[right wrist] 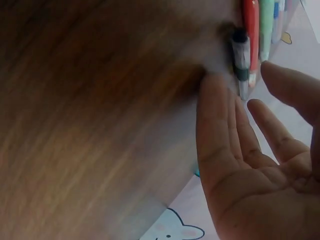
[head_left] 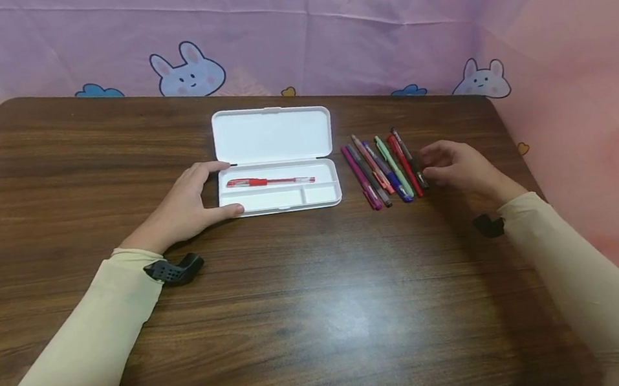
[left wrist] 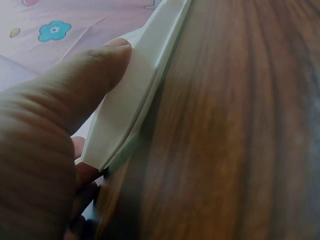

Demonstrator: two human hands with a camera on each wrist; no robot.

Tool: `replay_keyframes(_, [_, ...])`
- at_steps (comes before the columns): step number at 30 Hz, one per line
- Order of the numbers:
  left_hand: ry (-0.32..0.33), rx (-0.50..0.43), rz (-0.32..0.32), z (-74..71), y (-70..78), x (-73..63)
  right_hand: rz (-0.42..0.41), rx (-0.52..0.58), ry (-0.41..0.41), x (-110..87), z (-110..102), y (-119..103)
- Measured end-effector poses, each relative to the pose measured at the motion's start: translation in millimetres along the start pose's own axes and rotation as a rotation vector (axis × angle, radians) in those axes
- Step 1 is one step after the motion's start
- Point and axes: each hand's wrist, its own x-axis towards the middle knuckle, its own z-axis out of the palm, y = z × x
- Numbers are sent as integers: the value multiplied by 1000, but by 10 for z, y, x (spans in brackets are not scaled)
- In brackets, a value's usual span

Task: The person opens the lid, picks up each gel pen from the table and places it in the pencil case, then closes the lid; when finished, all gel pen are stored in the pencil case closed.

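Observation:
A white pencil case [head_left: 269, 200] lies with its lid [head_left: 272, 134] folded back, and a red gel pen [head_left: 261, 182] rests in its long compartment. My left hand [head_left: 176, 208] grips the case's left end between thumb and fingers. In the left wrist view the thumb [left wrist: 100, 65] presses against the case's outer wall [left wrist: 132, 92]. Right of the case lie several pens side by side: purple, grey, pink, blue, green [head_left: 394, 165], red [head_left: 405, 166] and black [head_left: 411, 159]. My right hand [head_left: 459, 167] hovers just right of the black pen, fingers loosely bent with nothing between them.
The brown wooden table [head_left: 303, 324] reaches back to a pink and purple cloth [head_left: 276, 28] printed with rabbits and flowers. The same cloth hangs along the right side, close to my right forearm. Each wrist wears a black camera [head_left: 175, 270].

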Motion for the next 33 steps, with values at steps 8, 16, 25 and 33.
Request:
replay_keyframes(8, [-14, -3, -6, -32, 57, -16, -22, -17, 36, 81, 74, -29])
replay_keyframes(16, [-8, -5, -1, -28, 39, -22, -16, -44, 56, 104, 126, -48])
replay_keyframes(25, [-6, 0, 3, -24, 36, -22, 10, -110, 53, 129, 124, -41])
replay_keyframes(33, [-2, 4, 4, -8, -9, 4, 45, -132, 52, 100, 89, -57])
